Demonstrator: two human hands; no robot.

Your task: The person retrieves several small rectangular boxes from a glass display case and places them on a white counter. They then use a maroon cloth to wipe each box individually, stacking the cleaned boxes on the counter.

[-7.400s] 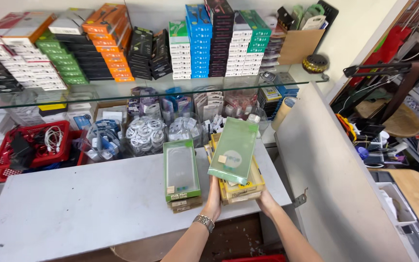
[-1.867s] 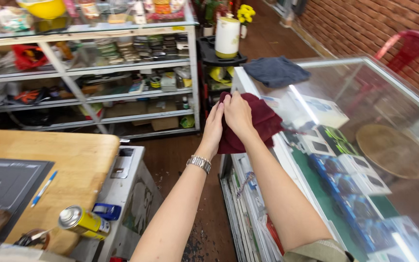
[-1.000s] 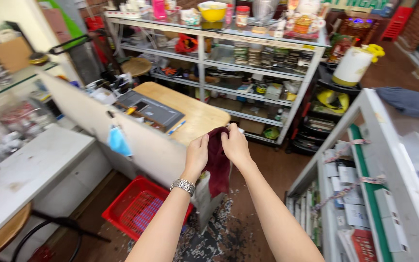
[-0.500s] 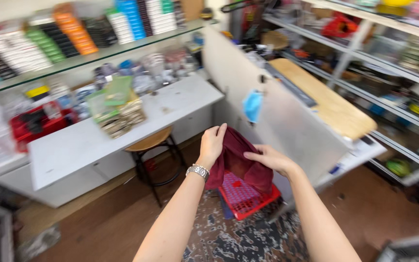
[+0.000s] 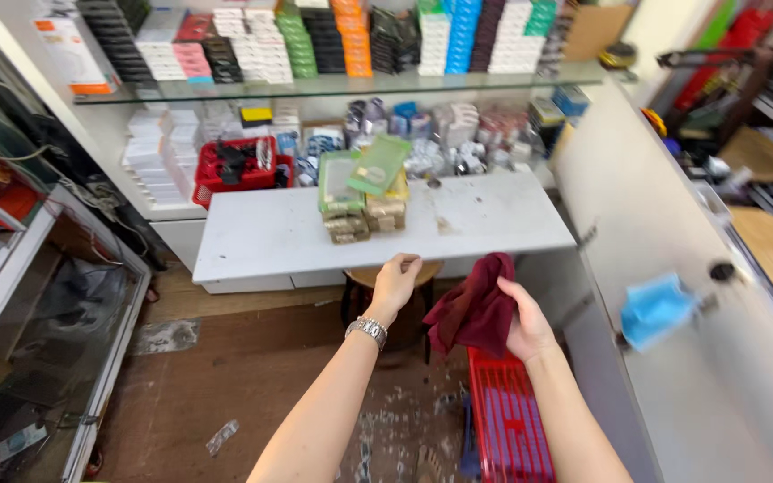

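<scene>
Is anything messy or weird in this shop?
Yes. Pale scraps litter the floor beside the red basket. A blue face mask hangs off the white partition. The stacks of flat packets on the white table lean unevenly.
</scene>
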